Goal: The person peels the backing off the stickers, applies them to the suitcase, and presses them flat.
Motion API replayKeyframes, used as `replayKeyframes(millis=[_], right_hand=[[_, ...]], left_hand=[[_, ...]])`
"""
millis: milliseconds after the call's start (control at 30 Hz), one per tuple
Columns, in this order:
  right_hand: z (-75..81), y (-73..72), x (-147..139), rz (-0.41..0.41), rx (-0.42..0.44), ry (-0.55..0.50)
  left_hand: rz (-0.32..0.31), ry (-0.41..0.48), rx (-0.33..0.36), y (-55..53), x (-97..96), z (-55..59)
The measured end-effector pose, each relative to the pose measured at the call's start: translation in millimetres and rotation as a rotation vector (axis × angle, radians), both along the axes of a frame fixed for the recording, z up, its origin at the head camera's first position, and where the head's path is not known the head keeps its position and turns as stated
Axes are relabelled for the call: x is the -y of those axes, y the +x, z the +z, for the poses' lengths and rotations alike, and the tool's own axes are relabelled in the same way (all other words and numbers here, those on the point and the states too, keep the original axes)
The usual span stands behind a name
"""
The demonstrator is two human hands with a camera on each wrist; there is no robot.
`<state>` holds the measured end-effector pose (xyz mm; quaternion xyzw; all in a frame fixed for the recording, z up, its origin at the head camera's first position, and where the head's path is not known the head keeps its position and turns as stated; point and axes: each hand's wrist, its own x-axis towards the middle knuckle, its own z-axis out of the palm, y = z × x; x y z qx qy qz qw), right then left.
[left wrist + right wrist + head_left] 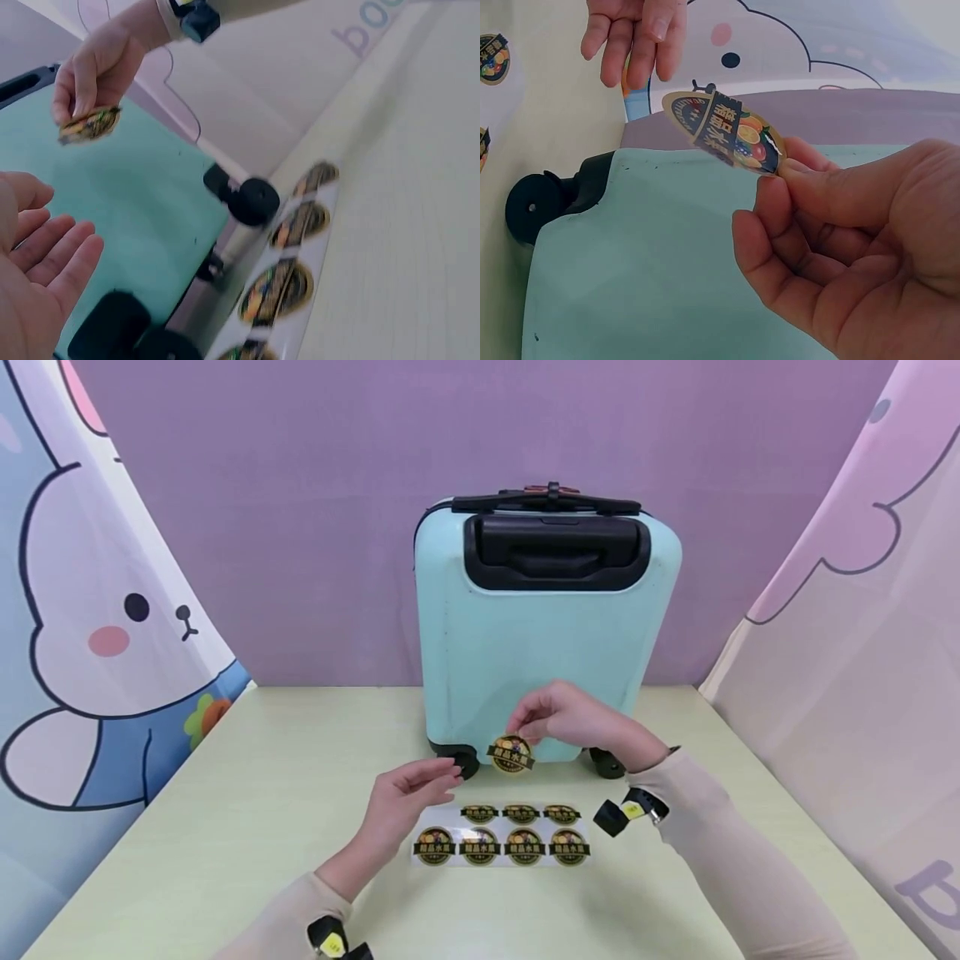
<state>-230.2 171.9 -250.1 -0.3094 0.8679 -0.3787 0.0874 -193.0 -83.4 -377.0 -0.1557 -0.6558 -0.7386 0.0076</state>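
Between thumb and forefinger my right hand (562, 714) pinches a round black-and-gold sticker (512, 755) by its upper edge. In the right wrist view the sticker (724, 131) shows fruit pictures and a dark banner with characters. Behind it, the light teal suitcase (540, 652) stands upright on the table. My left hand (408, 797) hovers left of the sticker with loosely extended fingers, holding nothing; its palm (37, 277) shows in the left wrist view. Below both hands, a white sticker sheet (502, 865) lies flat with several matching stickers in two rows.
The suitcase has a black recessed handle (558, 552) at the top and black wheels (606, 763) at its base. A pale wooden table (262, 802) carries everything. Behind is a purple backdrop (300, 527); cartoon-printed curtains (105, 568) flank both sides.
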Motion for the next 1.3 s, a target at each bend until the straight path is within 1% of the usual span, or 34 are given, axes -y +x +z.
replayKeyframes(millis=[100,233,467,567,800,1100,1300], right_hand=[[2.3,0.0,1.3,0.001,-0.002,-0.003],[2.8,-0.4,2.3,0.006,0.001,-0.007],[2.8,-1.6,3.3,0.010,0.004,-0.025],[2.4,-2.5,3.8,0.018,0.002,-0.031],[3.7,-3.3,4.4,0.008,-0.011,-0.033],[1.3,-4.4,5.9,0.001,-0.010,-0.035],[1.4,-3.4,5.9,-0.005,0.000,-0.073]], left_hand=[[-0.013,0.015,0.018,0.8,-9.4,4.2],[-0.031,0.028,0.025,0.1,-20.6,7.1],[-0.068,0.076,-0.025,-3.2,-37.5,8.3],[-0.075,0.102,-0.021,-4.4,-42.5,7.7],[-0.069,0.177,0.019,-4.6,-48.3,6.8],[-0.051,0.176,-0.022,-3.3,-50.9,8.4],[-0.053,0.199,-0.047,-2.6,-52.8,8.8]])
